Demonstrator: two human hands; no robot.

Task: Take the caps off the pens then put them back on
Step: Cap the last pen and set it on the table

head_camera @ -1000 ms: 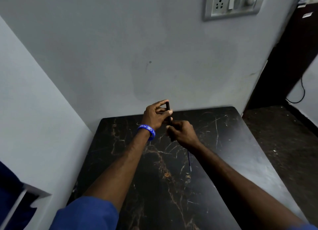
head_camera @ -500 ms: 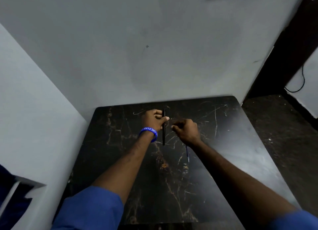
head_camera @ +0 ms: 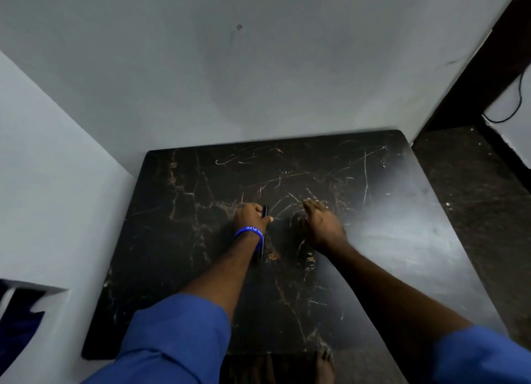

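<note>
1. The left hand (head_camera: pixel 250 214) pinches a dark pen (head_camera: pixel 263 232) low over the table (head_camera: pixel 402 240) — the pen runs lengthwise beside the wristband (head_camera: pixel 249 232).
2. The right hand (head_camera: pixel 320 225) is spread, holding nothing visible, near the left hand but apart from it.
3. Progress: judged as one pen being set down; whether it is capped cannot be told.
4. Hidden — no loose cap or second pen can be made out; the dark tabletop and motion blur mask detail.

The left hand (head_camera: pixel 250 214) now lowers the pen (head_camera: pixel 262 234) toward the table (head_camera: pixel 402 254); the right hand (head_camera: pixel 321 225) has let go, seemingly empty.
</note>
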